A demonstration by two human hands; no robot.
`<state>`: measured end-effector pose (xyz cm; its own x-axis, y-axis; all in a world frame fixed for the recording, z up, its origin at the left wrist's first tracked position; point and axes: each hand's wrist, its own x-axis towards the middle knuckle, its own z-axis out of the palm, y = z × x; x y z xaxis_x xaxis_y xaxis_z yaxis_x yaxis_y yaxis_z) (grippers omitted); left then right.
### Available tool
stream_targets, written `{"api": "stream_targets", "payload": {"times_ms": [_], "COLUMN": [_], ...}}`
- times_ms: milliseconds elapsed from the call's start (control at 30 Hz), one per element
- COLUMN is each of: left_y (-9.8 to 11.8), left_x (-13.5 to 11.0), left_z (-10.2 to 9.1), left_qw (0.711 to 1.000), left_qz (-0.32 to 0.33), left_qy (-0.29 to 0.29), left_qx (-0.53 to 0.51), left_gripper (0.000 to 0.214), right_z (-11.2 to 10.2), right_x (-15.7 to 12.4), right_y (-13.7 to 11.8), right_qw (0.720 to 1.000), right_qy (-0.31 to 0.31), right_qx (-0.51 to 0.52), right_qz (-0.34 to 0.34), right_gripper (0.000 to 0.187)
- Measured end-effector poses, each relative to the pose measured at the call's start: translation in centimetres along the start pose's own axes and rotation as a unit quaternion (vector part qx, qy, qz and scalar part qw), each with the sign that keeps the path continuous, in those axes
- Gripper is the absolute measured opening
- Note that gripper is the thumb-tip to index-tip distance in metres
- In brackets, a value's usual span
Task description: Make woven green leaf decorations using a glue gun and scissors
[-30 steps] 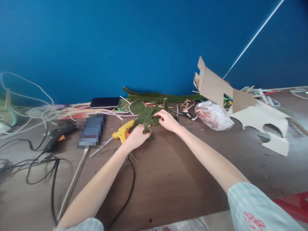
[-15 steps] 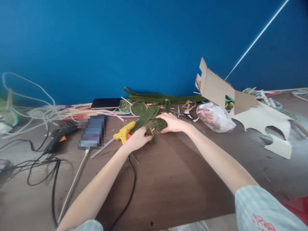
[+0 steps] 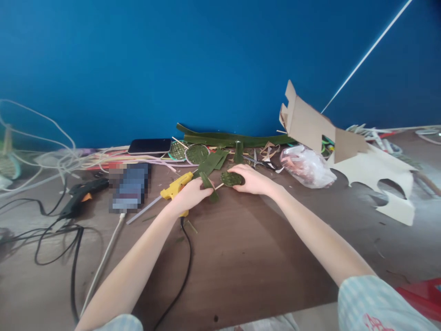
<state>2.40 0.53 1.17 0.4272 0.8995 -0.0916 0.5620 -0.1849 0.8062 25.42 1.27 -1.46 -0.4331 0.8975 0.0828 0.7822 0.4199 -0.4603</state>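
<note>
My right hand (image 3: pixel 250 180) is closed on the edge of a small round woven green leaf piece (image 3: pixel 230 179). A thin pale stick (image 3: pixel 219 186) juts from its left side toward my left hand. My left hand (image 3: pixel 193 195) pinches a strip of green leaf (image 3: pixel 209 187), which stands out above and below the fingers. Whether the left fingers also touch the stick is hidden. Behind the left hand lies a yellow glue gun (image 3: pixel 176 185), partly covered by the hand. Wider cut leaf strips (image 3: pixel 212 162) lie just beyond both hands.
Scissors (image 3: pixel 262 162), a plastic bag (image 3: pixel 306 168) and cut cardboard (image 3: pixel 317 126) stand to the right. At left are a phone (image 3: pixel 131 186) on a white cable, a black glue gun (image 3: pixel 81 195) and loose cords. Round woven pieces (image 3: pixel 197 154) and long leaves (image 3: pixel 234 139) line the blue wall.
My left hand has shifted slightly left with the leaf strip, showing more of the stick. My right hand still holds the woven piece, now slightly farther right. The view has shifted a little.
</note>
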Motion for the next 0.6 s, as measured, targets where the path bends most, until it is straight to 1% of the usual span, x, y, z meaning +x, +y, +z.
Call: {"api": "stream_targets", "payload": {"times_ms": [100, 167, 233, 300, 367, 467, 533, 567, 600], "left_y": [0.4, 0.7, 0.9, 1.0, 0.9, 0.8, 0.8, 0.8, 0.9], "left_x": [-0.1, -0.2, -0.2, -0.2, -0.2, -0.2, -0.1, -0.1, 0.0], "left_z": [-0.2, -0.2, -0.1, -0.1, -0.1, 0.0, 0.3, 0.5, 0.8], "left_qw": [1.0, 1.0, 1.0, 0.999, 0.999, 0.999, 0.999, 0.999, 0.998], "left_qz": [0.011, 0.015, 0.009, 0.001, -0.003, 0.003, 0.022, 0.036, 0.049], "left_qy": [0.009, 0.014, 0.026, 0.036, 0.033, 0.029, 0.033, 0.037, 0.043], "left_qx": [0.011, 0.011, 0.015, 0.02, 0.021, 0.016, 0.004, -0.007, -0.018], "left_gripper": [0.016, 0.016, 0.017, 0.017, 0.017, 0.016, 0.015, 0.015, 0.015], "right_z": [-0.2, -0.4, -0.7, -0.9, -0.9, -0.7, -0.4, -0.2, 0.0], "right_x": [-0.3, -0.5, -0.6, -0.7, -0.7, -0.6, -0.5, -0.4, -0.3], "right_y": [0.3, 0.4, 0.5, 0.5, 0.5, -0.2, -1.3, -1.9, -2.7], "right_qw": [1.0, 0.999, 0.998, 0.996, 0.997, 0.998, 0.995, 0.991, 0.983], "right_qy": [0.026, 0.041, 0.053, 0.056, 0.045, 0.042, 0.053, 0.048, 0.025], "right_qx": [0.007, 0.022, 0.043, 0.059, 0.06, 0.052, 0.085, 0.124, 0.18], "right_qz": [-0.007, 0.0, 0.014, 0.026, 0.018, -0.017, -0.021, -0.021, -0.017], "right_gripper": [0.046, 0.043, 0.037, 0.032, 0.035, 0.047, 0.048, 0.044, 0.037]}}
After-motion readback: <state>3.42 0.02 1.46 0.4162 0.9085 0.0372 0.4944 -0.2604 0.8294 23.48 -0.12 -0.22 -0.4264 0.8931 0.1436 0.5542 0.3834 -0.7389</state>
